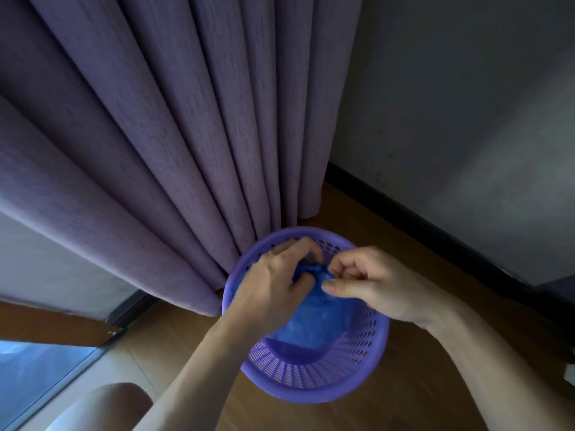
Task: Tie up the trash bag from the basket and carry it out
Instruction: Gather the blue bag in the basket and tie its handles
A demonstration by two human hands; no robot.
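A purple perforated plastic basket (351, 362) stands on the wooden floor against the curtain. Inside it sits a blue trash bag (311, 325), its top gathered into a bunch above the rim. My left hand (273, 281) grips the bunched top from the left, fingers curled around it. My right hand (370, 284) pinches the same bunch from the right with thumb and forefinger. The bag's lower part rests in the basket, and the knot area is partly hidden by my fingers.
A purple pleated curtain (174, 135) hangs just behind the basket. A grey wall with a dark baseboard (435, 228) runs along the right. A glass pane and frame (46, 362) lie at lower left. My knee (102, 405) shows at the bottom.
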